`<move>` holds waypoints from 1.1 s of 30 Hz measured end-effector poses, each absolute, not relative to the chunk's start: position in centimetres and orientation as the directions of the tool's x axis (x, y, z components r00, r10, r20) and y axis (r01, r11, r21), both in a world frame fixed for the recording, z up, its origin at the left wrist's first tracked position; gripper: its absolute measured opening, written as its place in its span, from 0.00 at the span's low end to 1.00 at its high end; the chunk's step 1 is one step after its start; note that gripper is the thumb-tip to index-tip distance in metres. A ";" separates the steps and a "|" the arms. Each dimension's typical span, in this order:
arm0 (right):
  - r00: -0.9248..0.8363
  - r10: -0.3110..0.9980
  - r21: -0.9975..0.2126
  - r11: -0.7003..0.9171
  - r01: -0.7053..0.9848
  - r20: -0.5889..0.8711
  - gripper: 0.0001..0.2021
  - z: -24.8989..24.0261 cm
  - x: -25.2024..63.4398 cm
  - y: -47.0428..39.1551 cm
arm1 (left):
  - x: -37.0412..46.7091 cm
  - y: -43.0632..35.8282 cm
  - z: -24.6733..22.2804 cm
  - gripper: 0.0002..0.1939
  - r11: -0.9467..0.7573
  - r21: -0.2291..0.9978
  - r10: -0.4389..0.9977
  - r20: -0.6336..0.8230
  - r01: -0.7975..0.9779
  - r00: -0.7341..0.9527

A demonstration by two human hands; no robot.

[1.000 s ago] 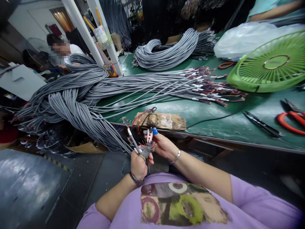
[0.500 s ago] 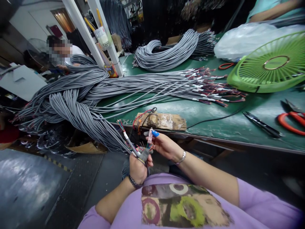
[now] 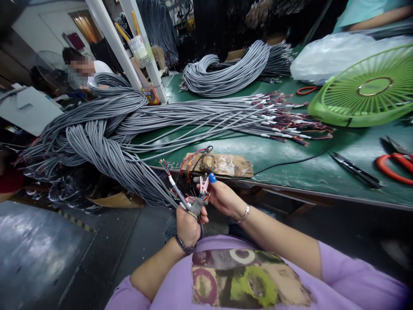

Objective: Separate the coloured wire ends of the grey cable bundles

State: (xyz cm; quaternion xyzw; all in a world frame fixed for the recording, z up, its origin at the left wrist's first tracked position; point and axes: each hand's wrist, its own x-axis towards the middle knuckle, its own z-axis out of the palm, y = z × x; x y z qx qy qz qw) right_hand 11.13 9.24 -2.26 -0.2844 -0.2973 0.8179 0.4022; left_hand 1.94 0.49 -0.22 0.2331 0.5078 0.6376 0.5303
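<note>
Grey cable end – upright, coloured wires splayed.

Even overhead light, fairly bright on the green table; soft glare on its worn surface and on the clear plastic bag; floor at lower left dim with a dull sheen; background beyond the table nearly black; strong wide-angle bending at edges; centre sharp, corners slightly smeared; one face pixelated.

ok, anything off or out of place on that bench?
The big grey cable bundle spills off the left end of the green bench and sags toward the floor. The green fan lies tilted on the benchtop.
</note>
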 end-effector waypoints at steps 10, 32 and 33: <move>-0.458 0.840 -0.617 -0.530 -0.581 -0.291 0.17 -1.3 10.3 9.2 | 1.9 0.6 -0.5 0.18 0.113 0.909 0.908 -0.258 -0.402 -0.329; -0.751 0.629 -0.928 -0.368 -0.064 -0.198 0.16 -0.3 14.8 9.0 | 1.2 -0.9 -1.9 0.19 0.170 0.954 0.935 -0.235 -0.246 -0.264; -0.752 0.635 -0.953 -0.300 -0.032 -0.175 0.15 0.0 14.8 8.9 | 1.2 -1.0 -1.9 0.18 0.189 0.957 0.941 -0.240 -0.218 -0.239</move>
